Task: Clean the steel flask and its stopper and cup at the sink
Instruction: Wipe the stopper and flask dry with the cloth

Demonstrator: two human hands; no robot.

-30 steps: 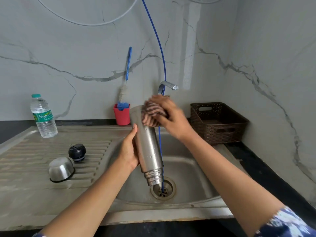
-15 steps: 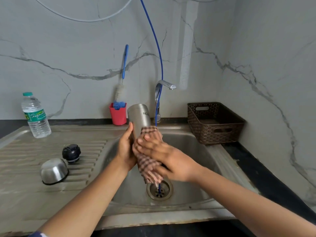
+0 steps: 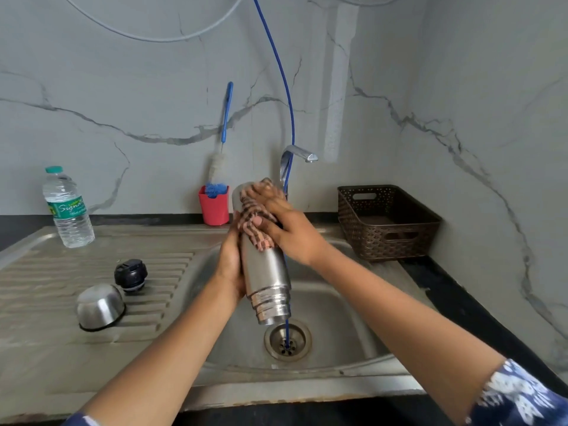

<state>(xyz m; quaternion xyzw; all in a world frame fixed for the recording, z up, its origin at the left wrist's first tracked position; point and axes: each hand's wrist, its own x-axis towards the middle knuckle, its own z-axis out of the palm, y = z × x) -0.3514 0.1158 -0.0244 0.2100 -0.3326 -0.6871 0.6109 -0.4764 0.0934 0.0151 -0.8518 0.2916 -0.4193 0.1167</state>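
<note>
The steel flask [image 3: 268, 281] hangs upside down over the sink bowl [image 3: 338, 327], mouth pointing at the drain [image 3: 288, 339]. My left hand [image 3: 231, 265] grips its body from the left. My right hand [image 3: 285, 226] presses a checked cloth [image 3: 257, 232] against the flask's upper part, near its base. The black stopper [image 3: 131, 275] and the steel cup [image 3: 99, 307], lying mouth down, rest on the ribbed drainboard [image 3: 46, 290] at the left.
A tap [image 3: 296, 156] stands behind the flask, with a blue hose [image 3: 285, 96] running down into the drain. A red holder with a bottle brush [image 3: 214, 207], a plastic water bottle [image 3: 68, 207] and a brown basket [image 3: 388, 221] line the back.
My right hand has slid the cloth from the flask's lower half up toward its base end. The flask's neck is uncovered again. My left hand keeps its grip.
</note>
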